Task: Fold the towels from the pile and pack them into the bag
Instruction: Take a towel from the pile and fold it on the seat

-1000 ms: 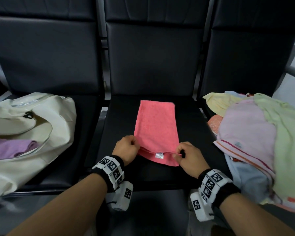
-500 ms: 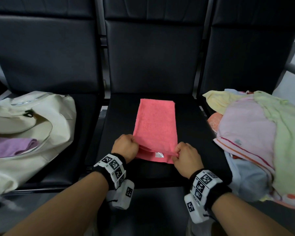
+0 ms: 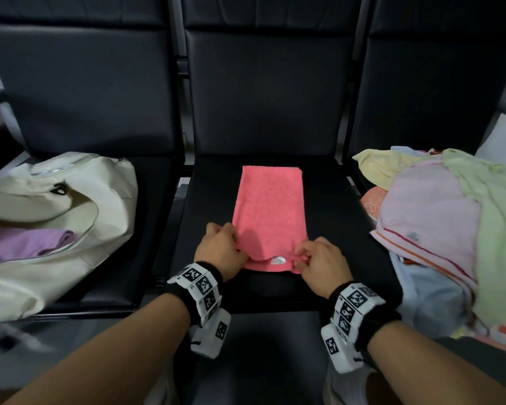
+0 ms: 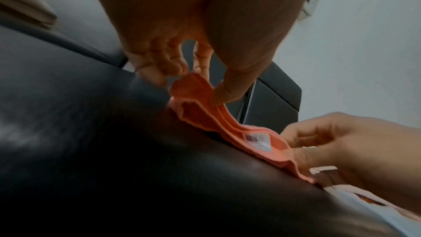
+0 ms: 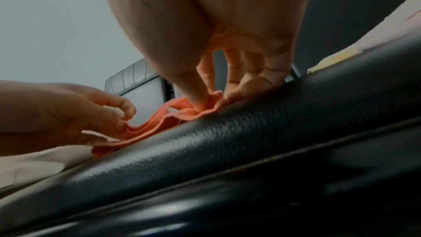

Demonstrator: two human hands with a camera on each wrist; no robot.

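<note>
While the folded coral-pink terry towel [image 3: 270, 211] lies lengthwise on the middle black leather seat [image 3: 336, 229], its near corners are pinched by the left hand [image 3: 218, 251] and the right hand [image 3: 323, 266]. At 9 o'clock the open cream canvas bag [image 3: 70, 206] is set, a folded lilac towel [image 3: 27, 244] held inside; at 3 o'clock the loose pile of pastel towels [image 3: 450, 229] is heaped.

Both forearms are bare, with no sleeves in sight. Each wrist wears a black band [image 3: 371, 323] wrapped with white square tiles [image 3: 202, 285], each printed with a black-and-white pixel marker (several per wrist, set side by side round the band). Under each wrist hangs a white boxy camera unit [image 3: 212, 336], also bearing a marker, with a thin dark cord at its lower end. The left hand [image 3: 219, 252] and right hand [image 3: 323, 266] are ungloved.
</note>
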